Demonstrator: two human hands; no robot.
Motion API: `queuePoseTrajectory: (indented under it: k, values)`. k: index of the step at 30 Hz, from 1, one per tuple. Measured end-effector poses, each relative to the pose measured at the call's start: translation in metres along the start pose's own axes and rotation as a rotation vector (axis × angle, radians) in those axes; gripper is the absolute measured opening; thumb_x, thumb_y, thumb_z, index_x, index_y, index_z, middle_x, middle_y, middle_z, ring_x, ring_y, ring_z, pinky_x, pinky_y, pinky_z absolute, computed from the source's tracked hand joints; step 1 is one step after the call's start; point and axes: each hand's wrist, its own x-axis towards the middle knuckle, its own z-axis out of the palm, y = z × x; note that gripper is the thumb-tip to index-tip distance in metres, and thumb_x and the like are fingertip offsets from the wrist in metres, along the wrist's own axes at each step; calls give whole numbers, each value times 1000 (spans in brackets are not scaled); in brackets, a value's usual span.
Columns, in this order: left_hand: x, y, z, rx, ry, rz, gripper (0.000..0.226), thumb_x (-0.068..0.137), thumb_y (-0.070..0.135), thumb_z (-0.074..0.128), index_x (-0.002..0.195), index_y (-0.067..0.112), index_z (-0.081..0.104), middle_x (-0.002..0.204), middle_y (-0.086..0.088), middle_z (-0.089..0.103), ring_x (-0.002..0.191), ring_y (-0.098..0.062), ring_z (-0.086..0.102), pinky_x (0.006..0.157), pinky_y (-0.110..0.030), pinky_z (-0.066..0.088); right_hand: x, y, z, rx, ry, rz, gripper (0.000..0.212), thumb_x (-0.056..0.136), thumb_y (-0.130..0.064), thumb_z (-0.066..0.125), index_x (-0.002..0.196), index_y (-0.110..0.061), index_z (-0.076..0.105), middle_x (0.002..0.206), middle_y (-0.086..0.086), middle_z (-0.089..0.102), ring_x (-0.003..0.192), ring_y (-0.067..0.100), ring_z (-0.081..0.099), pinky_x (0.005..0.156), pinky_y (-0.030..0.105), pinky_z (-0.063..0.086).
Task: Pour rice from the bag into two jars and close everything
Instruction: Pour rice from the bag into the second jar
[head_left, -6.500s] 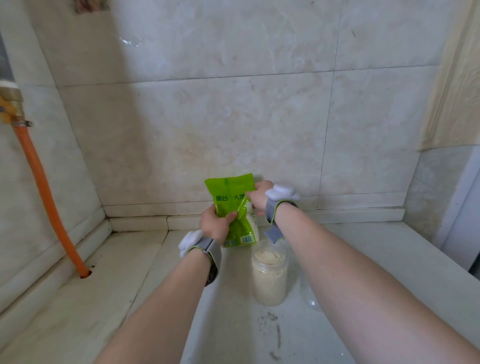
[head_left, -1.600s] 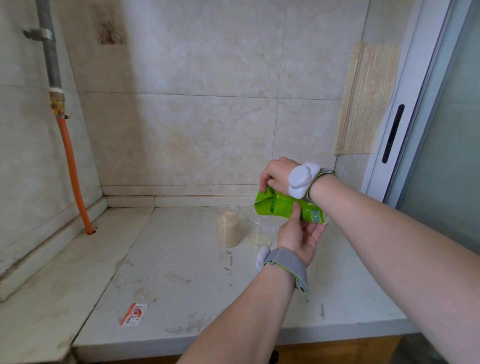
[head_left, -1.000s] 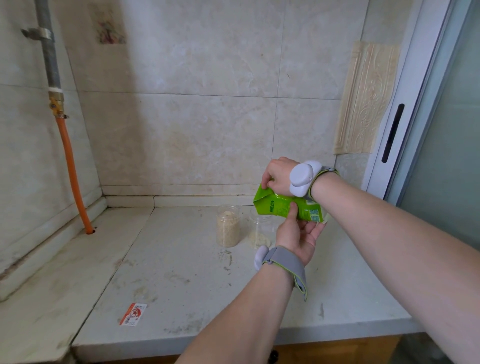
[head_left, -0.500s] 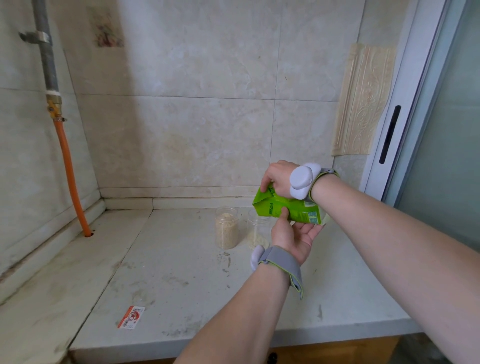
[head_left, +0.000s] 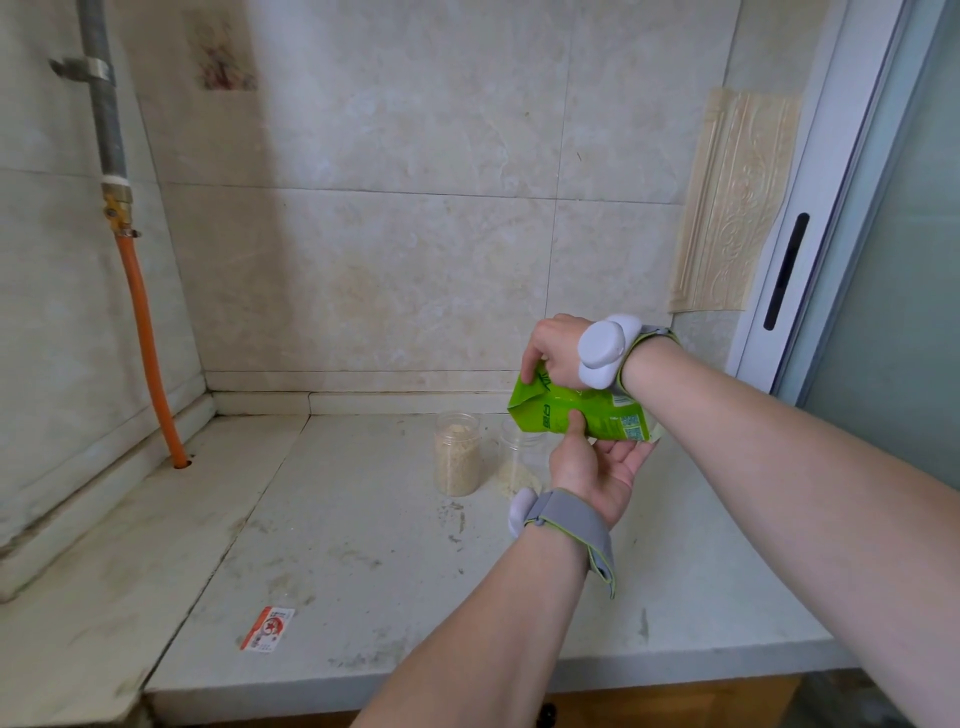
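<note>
A green rice bag (head_left: 576, 415) lies tipped on its side above the counter, its open mouth pointing left over a clear jar (head_left: 519, 457) with a little rice at the bottom. My right hand (head_left: 556, 353) grips the bag from above near the mouth. My left hand (head_left: 592, 467) holds it from below, thumb on its face. To the left stands a second clear jar (head_left: 457, 453), full of rice and without a lid.
The jars stand on a pale stone counter (head_left: 363, 545) in a tiled corner. An orange hose (head_left: 145, 343) runs down the left wall. A small red and white packet (head_left: 267, 629) lies near the front edge. A sliding door frame (head_left: 789, 270) is at the right.
Since 6.5 s ago the bag went from upright behind the full jar to tipped over the second jar. In the last second both hands and the bag have barely moved.
</note>
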Motion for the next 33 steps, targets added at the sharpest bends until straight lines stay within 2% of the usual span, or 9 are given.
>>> queuePoseTrajectory:
  k: [14, 20, 26, 33]
  values:
    - [-7, -1, 4, 7, -12, -7, 42, 103, 34, 34, 93, -1, 56, 93, -19, 64, 84, -34, 62, 52, -43, 57, -2, -4, -2, -22, -23, -2, 49, 83, 1, 44, 107, -31, 72, 115, 5, 66, 102, 25, 63, 83, 29, 54]
    - [-9, -1, 4, -2, -3, 6, 42, 102, 35, 36, 92, 0, 57, 85, -18, 67, 62, -31, 70, 52, -44, 57, -3, -5, -3, -22, -23, -2, 49, 84, 2, 43, 108, -29, 72, 116, 5, 66, 103, 25, 64, 80, 27, 52]
    - [-10, -1, 6, 15, 5, -3, 42, 102, 35, 35, 93, -1, 56, 92, -19, 64, 83, -34, 62, 52, -44, 57, -1, -4, -3, -38, -41, -2, 50, 83, 3, 43, 107, -31, 72, 116, 4, 66, 101, 25, 65, 85, 30, 55]
    - [-10, -2, 7, 22, -5, -1, 41, 102, 35, 35, 93, 0, 56, 91, -19, 65, 85, -34, 62, 53, -44, 57, -2, -3, -5, -29, -32, 5, 51, 82, 3, 43, 106, -32, 72, 115, 2, 67, 100, 25, 65, 84, 30, 55]
